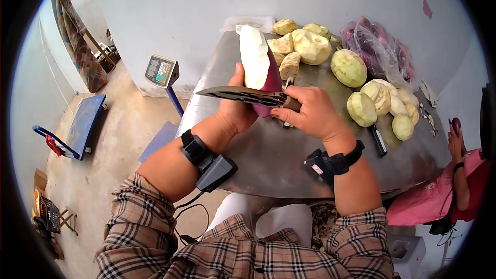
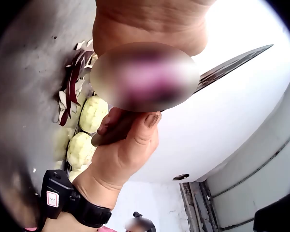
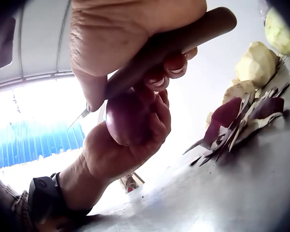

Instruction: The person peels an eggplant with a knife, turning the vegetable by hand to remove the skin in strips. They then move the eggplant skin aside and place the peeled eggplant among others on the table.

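Note:
My left hand (image 1: 236,112) grips a partly peeled eggplant (image 1: 254,57) near its lower end, tilted upright above the metal table. Its left side is bare and white; purple skin stays along the right side and bottom. In my right hand (image 1: 319,112) is a knife (image 1: 232,93), fingers curled round its brown handle (image 3: 179,46). The blade points left and crosses in front of the eggplant's lower part. In the right wrist view the eggplant's shiny purple end (image 3: 128,121) shows in the left palm. A blurred patch covers the eggplant in the left wrist view.
Several peeled eggplants (image 1: 311,47) lie on the metal table (image 1: 248,168), with a pile of peels (image 3: 246,118). Behind them is a plastic bag of purple eggplants (image 1: 380,46). A black-handled tool (image 1: 378,141) lies at right. Another person (image 1: 457,181) holds an eggplant there. A scale (image 1: 161,72) stands left.

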Demonstrator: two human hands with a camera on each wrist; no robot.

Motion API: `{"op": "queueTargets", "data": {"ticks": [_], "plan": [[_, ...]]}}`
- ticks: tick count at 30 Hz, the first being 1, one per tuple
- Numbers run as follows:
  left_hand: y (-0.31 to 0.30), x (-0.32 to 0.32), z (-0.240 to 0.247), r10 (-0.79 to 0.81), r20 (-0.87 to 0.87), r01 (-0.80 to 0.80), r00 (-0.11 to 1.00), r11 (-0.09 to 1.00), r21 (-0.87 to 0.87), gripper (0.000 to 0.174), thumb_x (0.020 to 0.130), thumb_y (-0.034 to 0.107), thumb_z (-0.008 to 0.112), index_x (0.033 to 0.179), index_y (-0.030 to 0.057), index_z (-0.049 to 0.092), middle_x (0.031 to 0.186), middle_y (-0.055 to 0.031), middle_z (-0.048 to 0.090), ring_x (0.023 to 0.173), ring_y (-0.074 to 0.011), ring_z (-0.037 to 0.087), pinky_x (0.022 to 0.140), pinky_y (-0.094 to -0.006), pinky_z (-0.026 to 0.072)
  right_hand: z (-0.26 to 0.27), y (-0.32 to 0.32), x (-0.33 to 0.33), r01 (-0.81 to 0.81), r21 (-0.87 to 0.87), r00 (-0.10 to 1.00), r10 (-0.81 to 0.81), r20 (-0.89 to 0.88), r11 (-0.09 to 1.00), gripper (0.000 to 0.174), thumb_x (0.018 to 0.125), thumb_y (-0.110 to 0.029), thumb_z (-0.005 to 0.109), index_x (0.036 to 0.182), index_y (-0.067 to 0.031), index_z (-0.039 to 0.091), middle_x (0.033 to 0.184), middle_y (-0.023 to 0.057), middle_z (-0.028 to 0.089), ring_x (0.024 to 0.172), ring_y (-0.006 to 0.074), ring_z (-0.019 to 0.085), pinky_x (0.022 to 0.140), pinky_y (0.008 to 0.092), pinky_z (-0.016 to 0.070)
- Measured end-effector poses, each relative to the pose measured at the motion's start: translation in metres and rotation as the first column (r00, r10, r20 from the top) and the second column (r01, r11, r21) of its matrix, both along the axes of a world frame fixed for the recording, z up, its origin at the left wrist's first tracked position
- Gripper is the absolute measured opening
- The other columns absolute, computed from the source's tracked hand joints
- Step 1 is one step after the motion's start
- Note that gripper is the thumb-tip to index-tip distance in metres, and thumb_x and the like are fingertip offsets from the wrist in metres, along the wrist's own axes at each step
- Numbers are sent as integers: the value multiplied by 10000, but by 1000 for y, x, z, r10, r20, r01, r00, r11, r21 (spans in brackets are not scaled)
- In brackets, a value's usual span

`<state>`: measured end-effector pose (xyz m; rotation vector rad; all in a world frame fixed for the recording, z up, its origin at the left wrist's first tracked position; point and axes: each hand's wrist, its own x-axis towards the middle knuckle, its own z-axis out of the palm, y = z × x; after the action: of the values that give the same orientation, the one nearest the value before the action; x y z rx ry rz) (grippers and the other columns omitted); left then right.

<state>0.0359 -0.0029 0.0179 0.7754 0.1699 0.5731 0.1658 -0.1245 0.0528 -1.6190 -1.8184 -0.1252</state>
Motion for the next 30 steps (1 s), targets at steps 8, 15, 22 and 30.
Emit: {"op": "queueTargets", "data": {"ticks": [8, 15, 22, 30], "plan": [[-4, 0, 8, 111, -70, -105, 991, 991, 89, 681, 915, 675, 253, 1311, 163, 462, 1193, -52, 582, 1062, -220, 575, 858, -387, 480, -1, 3, -8, 16, 66, 1000, -15, -3, 998, 406, 718, -449, 736, 737, -63, 612, 617, 123, 595, 599, 332, 595, 544, 403, 462], [-14, -7, 22, 147, -47, -146, 988, 989, 12, 669, 944, 629, 242, 1292, 102, 465, 1216, -76, 564, 1100, -222, 557, 930, -378, 464, 2, 1, -7, 40, 77, 999, -40, -3, 996, 394, 711, -432, 745, 701, -69, 592, 598, 120, 585, 584, 333, 589, 530, 399, 461], [-12, -5, 19, 126, -13, -126, 992, 992, 25, 679, 918, 676, 232, 1302, 164, 459, 1182, -55, 569, 1043, -213, 561, 866, -404, 464, 0, 1, 2, 77, 153, 995, -86, 53, 985, 415, 697, -445, 750, 671, -75, 562, 577, 122, 571, 563, 336, 578, 512, 403, 450], [-8, -6, 13, 78, 1, -78, 997, 996, -30, 702, 917, 662, 291, 1308, 99, 444, 1229, -89, 554, 1117, -249, 554, 941, -424, 465, 0, 0, 8, 104, 181, 994, -109, 16, 978, 405, 692, -437, 757, 670, -77, 572, 588, 115, 590, 568, 335, 588, 510, 394, 455]]}}
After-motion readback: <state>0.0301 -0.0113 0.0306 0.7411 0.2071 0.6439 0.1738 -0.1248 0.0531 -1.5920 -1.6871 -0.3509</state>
